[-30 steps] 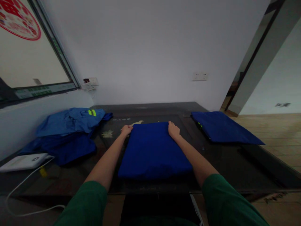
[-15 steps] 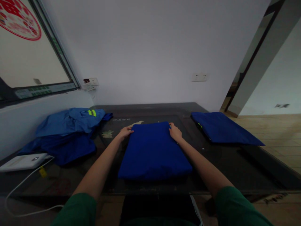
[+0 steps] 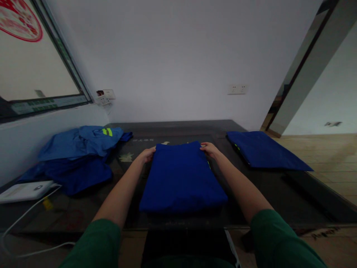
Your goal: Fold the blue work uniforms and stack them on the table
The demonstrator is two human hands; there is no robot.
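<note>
A folded blue cloth (image 3: 182, 178) lies at the middle of the dark table, near its front edge. My left hand (image 3: 147, 154) pinches its far left corner. At the far right corner, my right hand (image 3: 209, 149) grips the cloth edge between thumb and fingers. A small yellow-green strip shows along the cloth's right side, just below my right hand. Both forearms reach forward on either side of the cloth.
On the dark table (image 3: 264, 197), another folded blue cloth (image 3: 264, 150) lies right. Crumpled blue clothes (image 3: 80, 143) with a yellow-green patch lie left, beside a white device (image 3: 26, 191) with a white cable. A wall (image 3: 173, 67) stands behind.
Both hands still hold the far corners. The far edge of the cloth looks slightly raised, and the yellow-green strip at its right side now shows. The view has shifted slightly.
</note>
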